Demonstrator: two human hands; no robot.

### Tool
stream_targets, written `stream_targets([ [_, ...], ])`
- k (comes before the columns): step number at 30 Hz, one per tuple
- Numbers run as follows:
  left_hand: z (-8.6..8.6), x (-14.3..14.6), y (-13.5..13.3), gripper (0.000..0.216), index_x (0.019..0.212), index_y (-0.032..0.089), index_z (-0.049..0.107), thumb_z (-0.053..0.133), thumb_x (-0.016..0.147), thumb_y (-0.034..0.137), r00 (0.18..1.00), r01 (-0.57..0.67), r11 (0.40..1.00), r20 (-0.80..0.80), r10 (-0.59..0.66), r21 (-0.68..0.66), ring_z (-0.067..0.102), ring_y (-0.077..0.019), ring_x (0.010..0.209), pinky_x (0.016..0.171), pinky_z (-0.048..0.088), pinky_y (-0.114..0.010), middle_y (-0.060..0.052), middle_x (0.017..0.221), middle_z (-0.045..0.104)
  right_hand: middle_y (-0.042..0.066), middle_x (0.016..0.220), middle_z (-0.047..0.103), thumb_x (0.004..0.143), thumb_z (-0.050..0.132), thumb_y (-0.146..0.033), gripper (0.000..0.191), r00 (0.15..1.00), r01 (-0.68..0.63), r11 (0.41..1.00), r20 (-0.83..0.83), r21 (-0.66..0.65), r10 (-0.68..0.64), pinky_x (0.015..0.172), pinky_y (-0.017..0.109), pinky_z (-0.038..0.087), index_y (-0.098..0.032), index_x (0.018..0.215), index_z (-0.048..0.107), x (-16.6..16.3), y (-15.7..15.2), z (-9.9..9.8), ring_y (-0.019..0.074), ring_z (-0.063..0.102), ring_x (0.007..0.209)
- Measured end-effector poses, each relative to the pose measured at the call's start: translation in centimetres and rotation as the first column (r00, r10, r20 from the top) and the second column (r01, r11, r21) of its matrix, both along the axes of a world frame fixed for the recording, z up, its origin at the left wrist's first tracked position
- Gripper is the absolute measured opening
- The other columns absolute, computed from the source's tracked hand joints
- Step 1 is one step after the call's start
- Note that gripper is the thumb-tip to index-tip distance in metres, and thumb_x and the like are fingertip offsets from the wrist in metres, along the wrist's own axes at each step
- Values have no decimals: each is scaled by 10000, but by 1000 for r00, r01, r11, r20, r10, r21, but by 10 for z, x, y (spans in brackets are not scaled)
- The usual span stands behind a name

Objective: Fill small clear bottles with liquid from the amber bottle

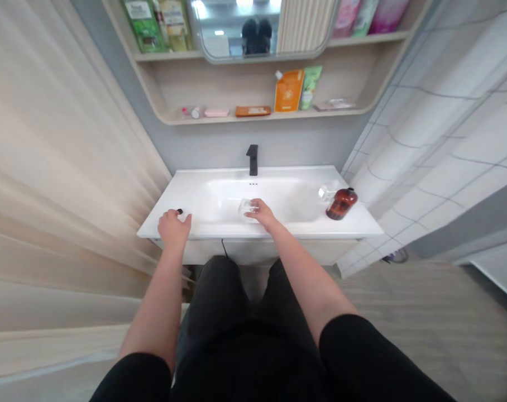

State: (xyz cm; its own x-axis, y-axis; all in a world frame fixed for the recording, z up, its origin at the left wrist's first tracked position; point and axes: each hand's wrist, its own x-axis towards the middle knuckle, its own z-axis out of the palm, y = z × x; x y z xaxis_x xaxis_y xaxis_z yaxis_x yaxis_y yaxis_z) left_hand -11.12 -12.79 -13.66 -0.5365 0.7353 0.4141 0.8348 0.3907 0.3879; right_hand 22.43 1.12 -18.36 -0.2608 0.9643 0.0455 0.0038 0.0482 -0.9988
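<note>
A white washbasin lies in front of me, with a black tap at its back. My right hand reaches over the bowl and holds a small clear glass by its side. My left hand rests on the basin's left rim with its fingers curled around a small black object. Most of that object is hidden under the fingers.
A brown pump bottle lies on the right rim beside a clear item. The shelf above holds orange and green pouches and small boxes. A mirror hangs above it. A ribbed wall stands left, tiles right.
</note>
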Motion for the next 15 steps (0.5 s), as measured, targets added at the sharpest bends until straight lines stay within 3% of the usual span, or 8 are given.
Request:
stream_targets([
  [2,0,-9,0,501,1287,158,638,759,983,536,998,-17,986,-64,6,-163,642,-472,1344,1130,530,-614,-243,1283,744,30,1212,737,524,1017,-458,766,1000,-22,1000,14,18,22,962,426,573,-293,1180,660,0,-1,0,216,642,956],
  [5,-4,-11,7,374,1244,178,650,723,983,436,997,8,963,-67,-27,-270,679,-452,1290,1089,549,-579,-237,1249,772,34,1228,740,545,1020,-445,729,998,-51,996,34,72,49,982,419,574,-291,1167,674,1,-3,0,218,646,985],
  [7,-5,-6,9,249,1165,206,670,696,976,367,995,95,973,2,-97,-212,718,-410,1184,1047,564,-533,-193,1153,797,38,1235,744,546,1024,-430,719,997,-52,995,54,90,47,990,419,582,-290,1162,680,1,-3,-1,221,653,999],
  [9,-3,3,10,198,1105,229,693,679,974,377,971,222,973,101,-215,-62,739,-362,1084,1012,579,-489,-145,1075,807,45,1238,752,545,1031,-420,717,995,-57,993,82,101,49,1001,425,587,-288,1159,685,2,-2,-1,229,661,1013],
  [12,14,29,13,275,1125,245,746,620,996,454,877,398,905,227,-424,153,749,-282,967,949,600,-413,-89,1085,815,56,1258,756,550,1034,-422,715,993,-71,991,101,112,59,1019,435,588,-285,1161,689,2,0,-3,243,671,1042],
  [15,38,61,22,333,1166,249,773,628,995,495,799,510,835,246,-549,208,725,-237,885,883,586,-357,-43,973,794,61,1282,755,562,1030,-422,726,993,-62,992,104,109,51,1039,444,585,-287,1188,688,2,1,-5,250,678,1066],
])
